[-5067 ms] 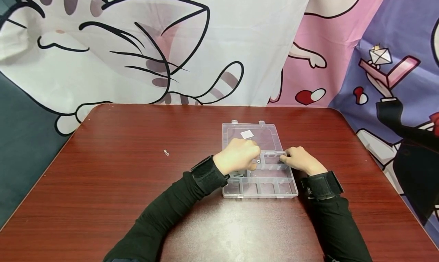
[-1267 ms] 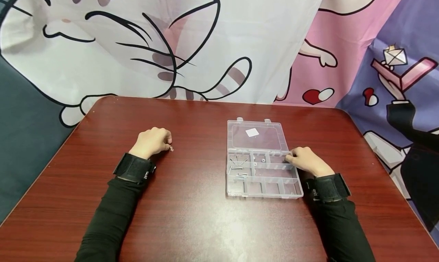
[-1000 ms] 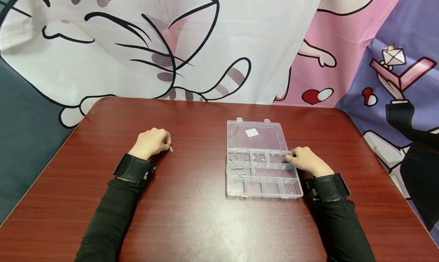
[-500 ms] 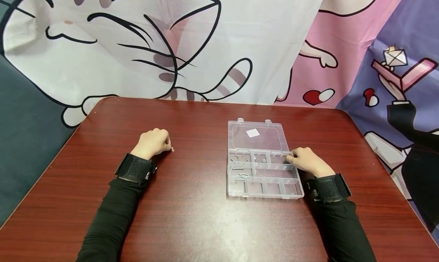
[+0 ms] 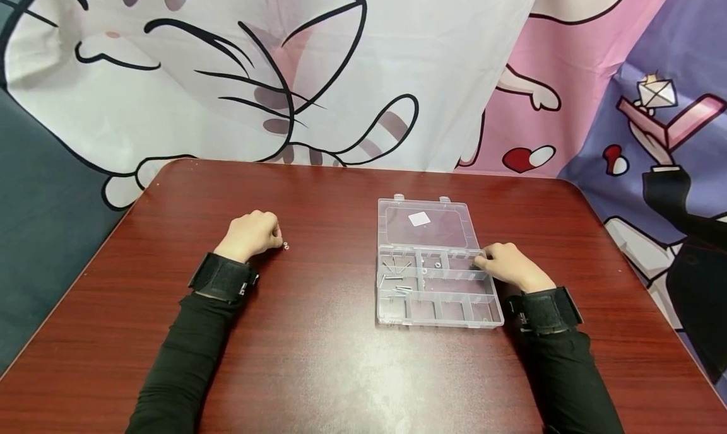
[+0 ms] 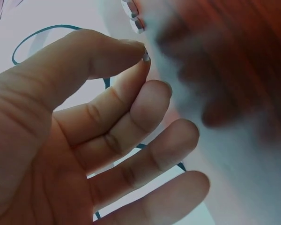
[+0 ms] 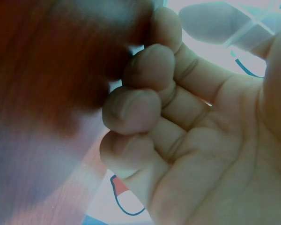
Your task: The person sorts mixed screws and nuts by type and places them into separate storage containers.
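My left hand [image 5: 250,237] is at the left of the table, thumb and index finger pinching a small metal nut [image 6: 146,56]; the other fingers are loosely bent. Two more nuts [image 6: 137,25] lie on the table just beyond those fingertips, tiny beside the hand in the head view. A clear plastic parts box [image 5: 437,320] lies with its lid [image 5: 426,232] folded back, right of centre. At the box's right wall my right hand [image 5: 511,267] grips the edge, its thumb over the inside and its fingers curled outside, as the right wrist view shows.
Inside the box, screws [image 5: 394,267] lie in the left compartments and a nut [image 5: 437,265] in an upper one. A white label [image 5: 419,219] is on the lid. The brown table [image 5: 318,358] ends at a printed cloth [image 5: 443,74].
Over about five seconds my left hand has gone from above the box leftward to the loose nuts, and now pinches one. The right hand has stayed at the box's right wall.
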Available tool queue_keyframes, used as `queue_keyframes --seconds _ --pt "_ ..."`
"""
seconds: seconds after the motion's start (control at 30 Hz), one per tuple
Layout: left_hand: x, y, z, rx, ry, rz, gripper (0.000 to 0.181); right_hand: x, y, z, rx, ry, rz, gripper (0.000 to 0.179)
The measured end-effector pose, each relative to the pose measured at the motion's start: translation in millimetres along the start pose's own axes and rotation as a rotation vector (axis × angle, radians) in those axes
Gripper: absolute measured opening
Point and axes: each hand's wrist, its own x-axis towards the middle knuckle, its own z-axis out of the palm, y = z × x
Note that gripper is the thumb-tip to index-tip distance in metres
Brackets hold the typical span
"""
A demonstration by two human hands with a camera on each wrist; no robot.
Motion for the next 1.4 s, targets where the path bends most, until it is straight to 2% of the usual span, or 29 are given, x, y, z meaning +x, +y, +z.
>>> queue_keyframes --seconds 0.2,0.33,0.53,0.7,0.93,1.3,1.4 --pt "-2.1 1.1 -1.9 -0.007 -0.001 -0.005 0.019 -0.8 -1 1 0.009 -0.006 0.010 0.024" --pt "-2.5 8.7 -5.1 0.001 0.016 0.026 0.017 -1.7 -1 2 0.005 0.000 0.012 0.028" --pt "1.3 28.5 -12.9 -0.003 0.027 0.095 0.019 -2.4 0 4 0.003 0.017 0.002 0.031" --pt "6.9 41.8 -16.9 0.010 0.034 0.128 0.021 -2.2 0 5 0.002 0.011 0.005 0.029" --pt "14.5 58.5 -16.8 0.040 0.028 0.162 0.021 -2.4 -3 1 0.011 0.002 0.011 0.028" --pt "21.9 94.7 -13.5 0.087 0.010 0.250 0.016 -2.0 -1 0 0.007 0.005 0.013 0.030" --pt "25.9 103.4 -13.0 0.097 0.032 0.281 0.016 -1.8 -1 0 0.010 0.006 0.016 0.030"
